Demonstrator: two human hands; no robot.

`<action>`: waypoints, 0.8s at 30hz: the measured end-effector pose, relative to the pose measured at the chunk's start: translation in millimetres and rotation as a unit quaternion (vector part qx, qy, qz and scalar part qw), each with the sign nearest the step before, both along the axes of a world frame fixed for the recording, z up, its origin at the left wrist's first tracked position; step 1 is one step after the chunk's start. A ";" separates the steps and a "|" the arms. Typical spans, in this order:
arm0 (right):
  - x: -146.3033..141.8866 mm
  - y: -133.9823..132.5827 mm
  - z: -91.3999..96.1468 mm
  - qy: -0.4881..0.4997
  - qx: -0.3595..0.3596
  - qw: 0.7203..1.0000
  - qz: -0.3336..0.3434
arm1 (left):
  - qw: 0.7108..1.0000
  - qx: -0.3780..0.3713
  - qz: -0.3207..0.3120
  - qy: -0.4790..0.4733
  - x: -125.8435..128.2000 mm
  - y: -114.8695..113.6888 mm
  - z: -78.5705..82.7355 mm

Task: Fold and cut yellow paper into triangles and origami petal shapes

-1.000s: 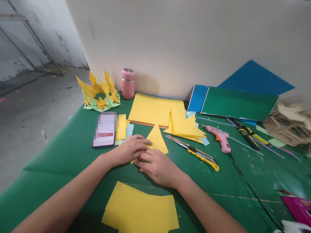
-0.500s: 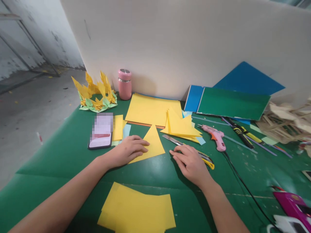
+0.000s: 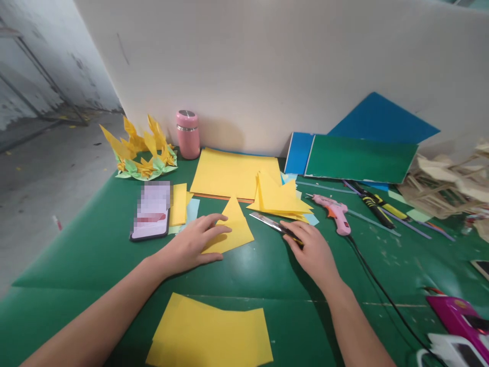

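My left hand (image 3: pixel 193 244) lies flat with fingers spread on the near left edge of a folded yellow paper triangle (image 3: pixel 234 227) on the green table cover (image 3: pixel 95 239). My right hand (image 3: pixel 313 252) rests over the yellow handle of a utility knife (image 3: pixel 267 221), fingers curled down on it; the metal blade end sticks out to the left. Whether the grip is closed round the handle is hidden by the hand. A pile of folded yellow triangles (image 3: pixel 278 199) sits just behind the knife.
A stack of yellow sheets (image 3: pixel 210 336) lies near me. Further back are a larger yellow sheet (image 3: pixel 235 173), a phone (image 3: pixel 152 214), a pink flask (image 3: pixel 187 134), a paper crown (image 3: pixel 139 150), a pink glue gun (image 3: pixel 334 214) with its cord, green and blue boards (image 3: pixel 359 158).
My right hand left the triangle, moved right and settled onto the knife handle. My left hand stayed on the triangle and spread its fingers.
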State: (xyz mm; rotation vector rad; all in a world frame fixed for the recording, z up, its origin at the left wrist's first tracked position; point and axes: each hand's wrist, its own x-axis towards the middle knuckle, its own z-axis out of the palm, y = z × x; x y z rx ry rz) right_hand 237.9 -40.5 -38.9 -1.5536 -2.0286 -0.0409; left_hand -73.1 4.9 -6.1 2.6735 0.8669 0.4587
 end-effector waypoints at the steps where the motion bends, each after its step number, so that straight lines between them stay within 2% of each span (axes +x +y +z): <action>1: 0.0 -0.2 0.0 0.003 0.004 1.000 0.002 | 1.000 0.004 -0.001 0.001 0.3 -0.6 1.0; 7: -7.8 -0.7 4.2 0.035 0.038 0.998 0.029 | 0.998 0.047 -0.045 0.005 1.2 -2.5 5.1; 15: -22.0 2.1 9.6 0.014 -0.028 0.992 0.123 | 0.996 0.079 -0.043 0.022 0.3 2.8 5.0; 24: -19.6 3.5 12.6 0.006 -0.056 0.990 0.130 | 0.998 -0.016 -0.057 -0.010 2.8 7.6 2.4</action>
